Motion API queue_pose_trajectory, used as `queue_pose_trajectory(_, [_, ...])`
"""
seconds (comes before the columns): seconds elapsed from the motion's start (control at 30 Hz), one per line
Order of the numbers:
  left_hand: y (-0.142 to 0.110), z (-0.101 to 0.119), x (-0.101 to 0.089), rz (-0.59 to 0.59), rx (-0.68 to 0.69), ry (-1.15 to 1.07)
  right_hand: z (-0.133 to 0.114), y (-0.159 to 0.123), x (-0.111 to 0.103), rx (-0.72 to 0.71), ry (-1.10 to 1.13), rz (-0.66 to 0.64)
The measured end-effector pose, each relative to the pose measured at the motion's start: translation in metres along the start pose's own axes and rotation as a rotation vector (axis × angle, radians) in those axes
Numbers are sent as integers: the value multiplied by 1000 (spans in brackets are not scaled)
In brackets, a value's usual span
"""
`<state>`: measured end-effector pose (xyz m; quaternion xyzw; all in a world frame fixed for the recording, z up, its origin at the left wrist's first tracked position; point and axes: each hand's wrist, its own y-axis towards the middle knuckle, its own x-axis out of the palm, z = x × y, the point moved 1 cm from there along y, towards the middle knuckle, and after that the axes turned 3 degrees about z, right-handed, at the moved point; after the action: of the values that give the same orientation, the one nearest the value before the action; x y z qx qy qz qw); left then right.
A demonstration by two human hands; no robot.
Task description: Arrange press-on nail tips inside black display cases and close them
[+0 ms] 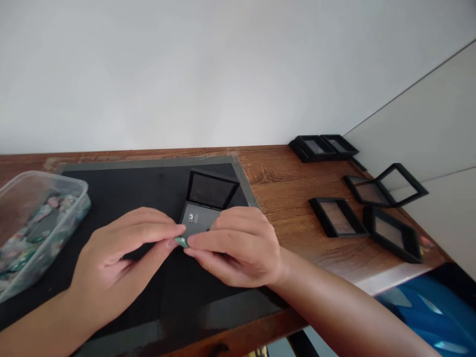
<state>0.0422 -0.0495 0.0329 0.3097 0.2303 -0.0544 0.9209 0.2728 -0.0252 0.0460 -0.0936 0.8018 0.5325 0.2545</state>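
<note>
- Now we have both hands meeting over the black mat (111, 198), and pinched between them is a small green stone (182, 241).
- Our left hand (122, 248) is narrowed to a pinch, thumb and forefinger tips on the stone's left side.
- Our right hand (238, 248) is curled in close too, fingertips on the stone's right side, so the two hands share the hold.
- Just behind the fingers stands the open display case (206, 203), lid tilted up and back; its grey pad shows a small pale mark, but no green stone lies on it yet, as far as we can see.
- We judge we are in mid-step: stone picked and in hand, case opened, placing and closing yet to come.
- Off to the left sits the clear plastic tub (40, 223), well stocked with mixed stones, so plenty looks left.
- Over on the right of the wooden table (282, 178) wait more black cases (336, 215): two lie flat, one gapes open, a pair sits by the wall. Whether any are filled, we cannot tell.
</note>
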Motion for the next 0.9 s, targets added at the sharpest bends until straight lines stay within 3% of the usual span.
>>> queue_pose_trajectory(0.17, [2,2,5,-10,-28,-66,0,1,-3,-68,14,-42])
queue_pose_trajectory(0.7, [-4,-1,8,-85,-115,-190,-2,1,6,104,161,0])
queue_pose_trajectory(0.9, [0,0,9,-50,-166,-243,2,-2,8,74,128,16])
